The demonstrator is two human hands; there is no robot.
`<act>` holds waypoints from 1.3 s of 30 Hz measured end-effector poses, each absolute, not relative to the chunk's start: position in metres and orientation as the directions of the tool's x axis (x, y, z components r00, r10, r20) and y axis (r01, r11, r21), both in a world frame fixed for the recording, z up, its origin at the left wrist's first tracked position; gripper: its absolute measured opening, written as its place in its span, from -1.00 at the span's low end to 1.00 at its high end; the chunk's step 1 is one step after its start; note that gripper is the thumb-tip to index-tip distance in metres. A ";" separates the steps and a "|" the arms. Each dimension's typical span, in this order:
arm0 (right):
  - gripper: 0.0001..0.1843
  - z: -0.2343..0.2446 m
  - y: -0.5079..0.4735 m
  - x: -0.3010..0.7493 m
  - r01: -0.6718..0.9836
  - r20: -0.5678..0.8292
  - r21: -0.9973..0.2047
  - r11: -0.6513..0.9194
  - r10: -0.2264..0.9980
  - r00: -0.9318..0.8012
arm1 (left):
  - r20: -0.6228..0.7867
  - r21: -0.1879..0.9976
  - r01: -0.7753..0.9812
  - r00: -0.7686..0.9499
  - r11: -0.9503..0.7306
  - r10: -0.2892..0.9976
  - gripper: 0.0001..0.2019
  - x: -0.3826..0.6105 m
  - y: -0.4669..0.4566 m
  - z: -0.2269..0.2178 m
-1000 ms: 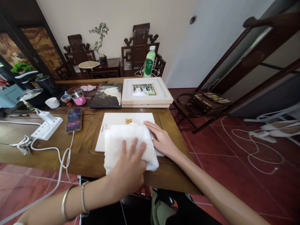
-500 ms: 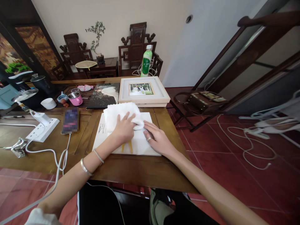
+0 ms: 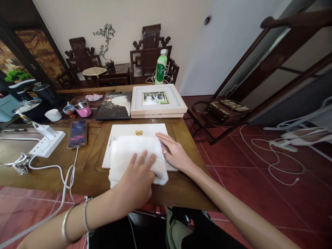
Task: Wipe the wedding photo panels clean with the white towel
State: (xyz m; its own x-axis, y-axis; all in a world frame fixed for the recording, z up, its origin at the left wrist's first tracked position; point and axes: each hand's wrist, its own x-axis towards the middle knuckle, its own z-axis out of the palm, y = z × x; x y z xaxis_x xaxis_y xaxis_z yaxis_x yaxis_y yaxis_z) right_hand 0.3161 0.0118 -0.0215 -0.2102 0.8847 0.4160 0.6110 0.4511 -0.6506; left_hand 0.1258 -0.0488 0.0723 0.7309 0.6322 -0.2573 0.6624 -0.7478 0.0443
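1. Room: pale wall point(image 3: 124, 14), red tiled floor point(image 3: 233, 197), dark carved chairs point(image 3: 151, 39) at the back.
2. Table point(image 3: 186, 190): brown wood, bearing everything listed under entries 3 to 8.
3. Board point(image 3: 121, 129): white, thin, lying flat near the front edge. A small yellow shape point(image 3: 139, 132) shows near its far edge; fine print point(image 3: 110, 141) runs by its left edge.
4. Cloth point(image 3: 124, 155): white, fluffy, seemingly folded; laid over the middle and near part of the board, its near edge reaching past the board onto the table.
5. Left hand point(image 3: 138, 178): on top of the cloth, several fingers stretched out; whether thumb or palm grips any fabric cannot be told.
6. Right hand point(image 3: 177, 154): spread flat on the board's right side, fingers extended, closed around nothing; apparently a steadying hand.
7. Progress, as judged: wiping appears under way, not finished, the cloth being in use. Far strip uncovered; covered part hidden. How much is wiped, and what is left, cannot be told.
8. Beyond the board: frame point(image 3: 177, 106) and black panel point(image 3: 102, 107), side by side, both apart from the hands.
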 end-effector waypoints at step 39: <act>-0.52 -0.010 0.008 0.312 0.503 0.328 -0.817 0.283 0.945 0.001 | -0.237 0.222 0.617 0.786 -0.755 0.572 -0.60 0.121 -0.021 0.083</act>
State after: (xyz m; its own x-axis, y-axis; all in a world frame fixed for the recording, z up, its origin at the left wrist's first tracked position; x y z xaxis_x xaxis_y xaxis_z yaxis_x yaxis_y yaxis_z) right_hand 0.3121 0.0081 -0.0099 0.0013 0.9446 0.3283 0.5029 0.2832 -0.8166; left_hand 0.1208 -0.0206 0.0825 0.7856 0.5715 -0.2370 0.6165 -0.7553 0.2222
